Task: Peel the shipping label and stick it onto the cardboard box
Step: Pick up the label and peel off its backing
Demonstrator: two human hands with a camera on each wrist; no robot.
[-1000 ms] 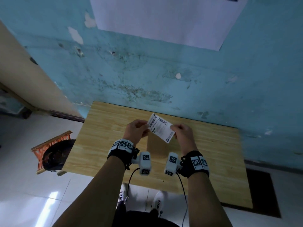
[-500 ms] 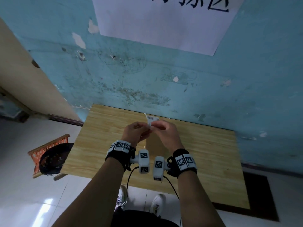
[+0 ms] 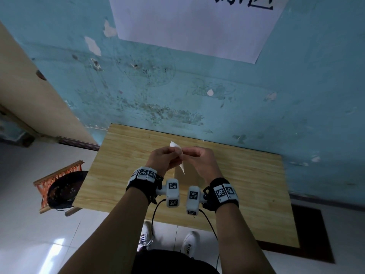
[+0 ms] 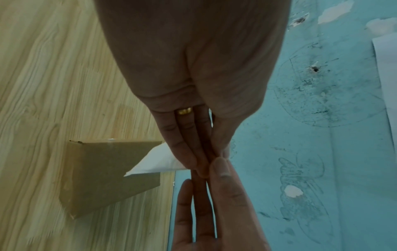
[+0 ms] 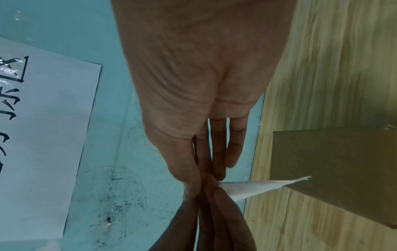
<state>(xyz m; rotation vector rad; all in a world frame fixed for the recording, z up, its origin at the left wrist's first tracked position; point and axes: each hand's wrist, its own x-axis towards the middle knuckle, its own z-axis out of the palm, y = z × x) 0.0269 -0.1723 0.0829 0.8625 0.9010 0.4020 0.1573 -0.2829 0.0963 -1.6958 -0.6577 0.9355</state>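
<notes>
A white shipping label (image 3: 180,157) hangs edge-on between my two hands above the table, its blank side showing. My left hand (image 3: 174,156) and right hand (image 3: 187,153) meet fingertip to fingertip and both pinch the label's upper end. In the left wrist view the left hand (image 4: 206,161) pinches the label (image 4: 156,161) between thumb and fingers. In the right wrist view the right hand (image 5: 198,184) does the same with the label (image 5: 253,187). The brown cardboard box (image 3: 190,179) lies flat on the table under my hands, with the box (image 4: 103,173) bare on top.
The wooden table (image 3: 246,184) stands against a scuffed blue wall (image 3: 256,95) with a white paper sign (image 3: 197,26). At the left, a stool (image 3: 57,186) carries a black pan. A dark mat (image 3: 312,234) lies on the tiled floor at the right.
The label was held flat by its two ends with the print up. My right hand has moved left to meet the left hand, and the label now hangs edge-on.
</notes>
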